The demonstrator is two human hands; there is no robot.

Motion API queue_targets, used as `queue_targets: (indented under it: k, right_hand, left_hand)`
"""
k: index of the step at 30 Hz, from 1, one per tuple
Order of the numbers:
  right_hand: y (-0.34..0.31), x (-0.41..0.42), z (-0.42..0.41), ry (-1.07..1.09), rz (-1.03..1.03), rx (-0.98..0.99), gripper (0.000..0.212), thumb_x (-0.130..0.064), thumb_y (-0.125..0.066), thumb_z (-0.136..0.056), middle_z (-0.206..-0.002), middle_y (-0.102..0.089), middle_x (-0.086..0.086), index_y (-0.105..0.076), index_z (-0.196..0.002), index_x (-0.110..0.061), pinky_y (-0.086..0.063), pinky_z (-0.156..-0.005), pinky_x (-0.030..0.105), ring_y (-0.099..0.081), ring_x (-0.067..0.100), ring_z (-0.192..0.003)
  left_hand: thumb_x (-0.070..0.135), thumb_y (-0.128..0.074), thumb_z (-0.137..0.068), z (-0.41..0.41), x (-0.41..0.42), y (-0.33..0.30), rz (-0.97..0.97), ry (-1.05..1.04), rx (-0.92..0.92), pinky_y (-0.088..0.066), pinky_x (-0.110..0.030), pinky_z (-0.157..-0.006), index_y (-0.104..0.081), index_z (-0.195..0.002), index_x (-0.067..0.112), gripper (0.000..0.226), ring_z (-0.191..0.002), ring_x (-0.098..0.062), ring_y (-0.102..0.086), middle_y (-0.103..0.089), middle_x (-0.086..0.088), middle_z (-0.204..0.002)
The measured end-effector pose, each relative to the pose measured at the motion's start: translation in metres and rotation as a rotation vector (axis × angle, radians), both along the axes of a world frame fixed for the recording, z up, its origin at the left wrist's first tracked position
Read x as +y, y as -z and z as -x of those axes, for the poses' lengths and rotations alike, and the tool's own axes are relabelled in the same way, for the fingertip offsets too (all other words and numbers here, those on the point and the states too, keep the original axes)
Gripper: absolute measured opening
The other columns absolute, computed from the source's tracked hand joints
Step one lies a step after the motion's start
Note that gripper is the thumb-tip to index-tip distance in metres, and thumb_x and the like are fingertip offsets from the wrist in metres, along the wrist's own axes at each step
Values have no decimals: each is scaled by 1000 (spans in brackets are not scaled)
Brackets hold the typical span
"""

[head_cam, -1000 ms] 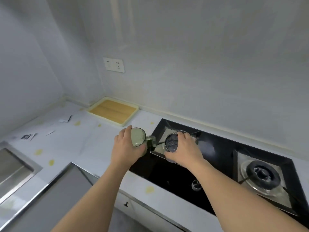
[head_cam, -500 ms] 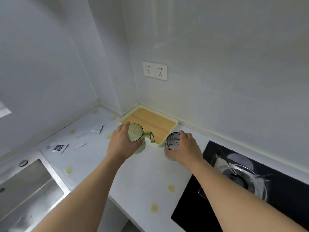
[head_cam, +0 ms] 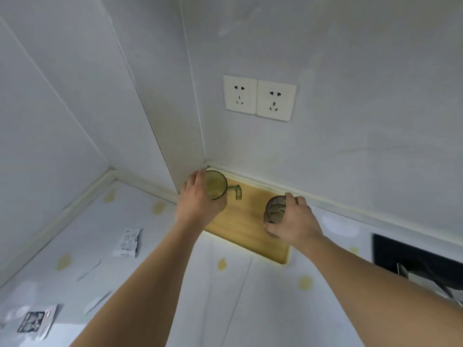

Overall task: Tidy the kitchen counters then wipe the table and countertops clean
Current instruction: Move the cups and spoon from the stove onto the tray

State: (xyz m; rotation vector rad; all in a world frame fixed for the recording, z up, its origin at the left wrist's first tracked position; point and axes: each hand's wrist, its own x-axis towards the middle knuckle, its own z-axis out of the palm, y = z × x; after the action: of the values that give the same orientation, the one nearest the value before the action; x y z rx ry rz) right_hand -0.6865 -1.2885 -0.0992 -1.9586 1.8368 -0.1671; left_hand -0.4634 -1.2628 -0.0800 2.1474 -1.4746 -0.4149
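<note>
We look down into the corner of the kitchen, both our arms reaching forward. Our left hand [head_cam: 198, 204] grips a green mug [head_cam: 216, 187], fingers curled round its far side; the handle points right, and the mug sits over the back-left corner of a wooden tray [head_cam: 246, 227]. Whether its base touches the wood we cannot tell — the hand hides it. Our right hand [head_cam: 292, 221] grips a dark glass [head_cam: 275, 209] from the right, thumb low near its base and fingers wrapped over the rim side; the glass is over the right part of the same tray, well apart from the mug.

The tray lies on the tabletop [head_cam: 225, 296] — pushed against the back wall, its pale rim visible along the near edge. The tabletop is white with scattered yellow spots. To the left of the tray lies a small printed packet [head_cam: 128, 242]; a second printed packet [head_cam: 35, 321] lies at the lower left, with thin paper scraps between them. On the wall above the tray are two sockets [head_cam: 259, 100], side by side. At the right edge we see the black corner of a hob [head_cam: 400, 254] with part of a metal burner frame.
</note>
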Motion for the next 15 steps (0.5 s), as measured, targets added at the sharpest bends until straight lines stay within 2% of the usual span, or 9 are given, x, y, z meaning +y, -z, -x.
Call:
queue_targets:
  k: [4,8,11,15]
  right_hand:
    - [24,-37,-33,41,1,45,98,-55,-73,-68,-132,-38,6,-24,-145,-19,-48,-96,38,-42,27,-123]
    - [33,-56,-51,50,-8,84,99,-56,-72,-71,-135,-36,6,-21,-147,-19,-42,-98,37,-41,28,-124]
    - [39,-62,-57,47,-24,96,100,-56,-71,-71,-136,-36,6,-19,-148,-19,-40,-100,36,-41,27,-125]
    - [41,-66,-61,13,-14,124,105,-61,-68,-73,-144,-32,6,-12,-151,-19,-37,-105,37,-38,27,-130]
  left_hand:
    - [45,-72,-80,-26,-46,36,-48,36,-36,-38,-45,-106,-20,-153,21,93,-140,-28,-28,-28,-1,-155]
    - [46,-72,-81,-38,-68,52,-68,77,-73,-36,-43,-108,-18,-154,20,94,-140,-27,-27,-29,-1,-155]
    - [48,-70,-81,-42,-76,60,-115,108,-97,-39,-49,-108,-15,-154,22,95,-141,-24,-26,-28,1,-155]
    - [44,-67,-85,-46,-82,66,-129,139,-49,-24,-41,-117,-12,-155,20,93,-146,-26,-17,-21,-3,-159]
